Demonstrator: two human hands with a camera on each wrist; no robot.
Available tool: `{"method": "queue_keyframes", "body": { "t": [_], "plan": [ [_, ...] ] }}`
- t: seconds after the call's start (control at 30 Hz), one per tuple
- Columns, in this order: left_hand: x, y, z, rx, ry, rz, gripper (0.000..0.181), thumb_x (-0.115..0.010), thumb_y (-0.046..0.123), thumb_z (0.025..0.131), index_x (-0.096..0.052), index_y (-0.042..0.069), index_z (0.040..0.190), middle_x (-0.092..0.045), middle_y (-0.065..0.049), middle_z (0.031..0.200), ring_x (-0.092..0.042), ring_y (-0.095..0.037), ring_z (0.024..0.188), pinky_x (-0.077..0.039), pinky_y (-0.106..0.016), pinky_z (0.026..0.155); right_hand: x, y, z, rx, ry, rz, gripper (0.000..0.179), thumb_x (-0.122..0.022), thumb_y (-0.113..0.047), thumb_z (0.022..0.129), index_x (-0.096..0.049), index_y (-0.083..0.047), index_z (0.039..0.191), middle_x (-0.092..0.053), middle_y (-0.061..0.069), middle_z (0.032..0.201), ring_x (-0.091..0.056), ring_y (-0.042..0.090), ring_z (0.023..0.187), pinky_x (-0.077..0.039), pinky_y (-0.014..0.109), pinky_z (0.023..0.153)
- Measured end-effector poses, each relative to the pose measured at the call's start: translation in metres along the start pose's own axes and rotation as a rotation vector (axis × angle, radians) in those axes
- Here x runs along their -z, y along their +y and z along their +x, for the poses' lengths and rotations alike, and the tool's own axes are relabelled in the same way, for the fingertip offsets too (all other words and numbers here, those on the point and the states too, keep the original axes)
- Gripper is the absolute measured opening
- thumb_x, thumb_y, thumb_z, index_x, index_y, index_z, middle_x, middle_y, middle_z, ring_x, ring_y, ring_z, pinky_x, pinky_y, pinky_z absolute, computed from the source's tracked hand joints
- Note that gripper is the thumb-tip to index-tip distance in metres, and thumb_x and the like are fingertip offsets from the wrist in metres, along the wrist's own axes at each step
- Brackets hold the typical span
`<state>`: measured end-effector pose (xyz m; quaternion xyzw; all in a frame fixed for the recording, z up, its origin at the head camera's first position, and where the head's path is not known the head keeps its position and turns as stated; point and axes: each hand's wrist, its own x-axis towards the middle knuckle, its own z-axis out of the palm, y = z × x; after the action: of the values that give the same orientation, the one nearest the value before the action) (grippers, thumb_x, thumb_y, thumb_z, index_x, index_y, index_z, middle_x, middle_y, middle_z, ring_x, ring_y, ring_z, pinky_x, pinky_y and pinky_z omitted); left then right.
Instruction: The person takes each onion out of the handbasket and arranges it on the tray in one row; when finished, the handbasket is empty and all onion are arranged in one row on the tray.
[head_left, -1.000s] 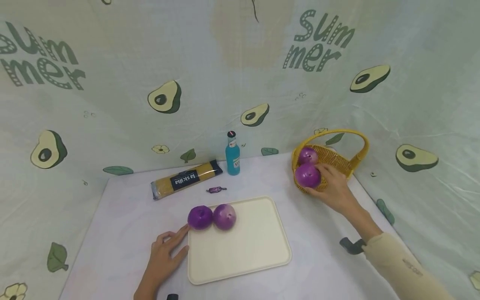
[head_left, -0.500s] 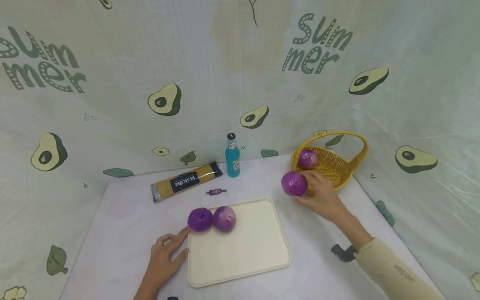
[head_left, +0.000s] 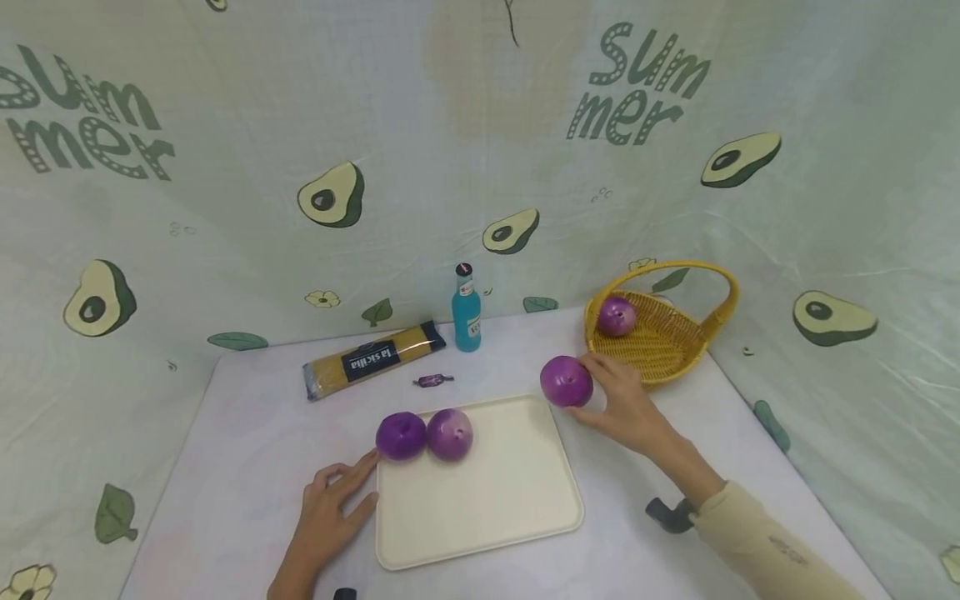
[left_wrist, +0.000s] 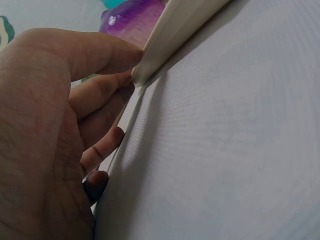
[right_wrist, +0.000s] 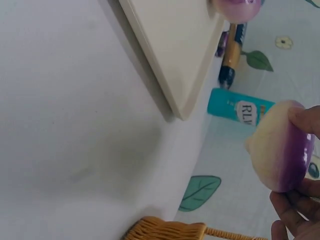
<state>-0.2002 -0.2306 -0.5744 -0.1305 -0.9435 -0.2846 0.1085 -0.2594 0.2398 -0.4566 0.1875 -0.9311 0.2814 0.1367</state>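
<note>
My right hand [head_left: 624, 408] grips a purple-and-white turnip [head_left: 566, 382] between thumb and fingers, above the table between the basket and the tray's back right corner. The right wrist view shows its pale underside with a small nub, the turnip [right_wrist: 280, 150] held off the table. My left hand [head_left: 330, 512] rests at the left edge of a cream tray [head_left: 487, 492], fingers and thumb fairly straight and touching its rim. Two more turnips, a dark purple one [head_left: 401, 436] and a paler one [head_left: 450, 434], sit side by side in the tray's back left corner.
A yellow wicker basket [head_left: 652, 350] with a tall handle stands at the back right, holding one turnip [head_left: 617, 316]. A blue bottle [head_left: 467, 312], a spaghetti pack [head_left: 375, 359] and a small purple wrapped candy [head_left: 432, 380] are behind the tray. Printed cloth hangs at the back.
My right hand has lifted the turnip out of the basket and carried it left and toward the tray. The left hand stays at the tray's edge.
</note>
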Motion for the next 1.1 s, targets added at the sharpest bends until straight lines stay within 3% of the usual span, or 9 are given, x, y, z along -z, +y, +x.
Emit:
{"method": "queue_keyframes", "body": {
  "t": [0.37,0.7,1.1],
  "plan": [
    [-0.002,-0.001,0.002,0.011,-0.004,-0.005,0.059,-0.073,0.028,0.090,-0.054,0.032,0.145,-0.056,0.009,0.143,-0.045,-0.024,0.116,-0.028,-0.050,0.092,-0.020,-0.011,0.004,0.100,0.026,0.030,0.074,-0.093,-0.024,0.070,-0.058,-0.003,0.132,-0.059,0.010,0.127,-0.053,0.029,0.118,-0.038,0.052,0.099],
    [-0.001,0.002,0.000,0.011,-0.002,-0.002,0.059,-0.074,0.026,0.088,-0.056,0.030,0.144,-0.057,0.009,0.142,-0.046,-0.025,0.116,-0.029,-0.050,0.090,-0.036,-0.018,0.001,0.054,-0.031,0.058,0.074,-0.091,-0.028,0.073,-0.057,-0.004,0.134,-0.056,0.010,0.132,-0.049,0.030,0.124,-0.036,0.055,0.105],
    [0.002,0.003,0.000,0.029,-0.019,0.001,0.059,-0.074,0.027,0.089,-0.055,0.030,0.144,-0.057,0.009,0.142,-0.046,-0.024,0.116,-0.028,-0.051,0.092,-0.049,-0.028,0.005,0.061,-0.060,0.084,0.071,-0.091,-0.024,0.073,-0.057,-0.007,0.134,-0.057,0.007,0.131,-0.052,0.028,0.123,-0.035,0.051,0.101]
  ]
}}
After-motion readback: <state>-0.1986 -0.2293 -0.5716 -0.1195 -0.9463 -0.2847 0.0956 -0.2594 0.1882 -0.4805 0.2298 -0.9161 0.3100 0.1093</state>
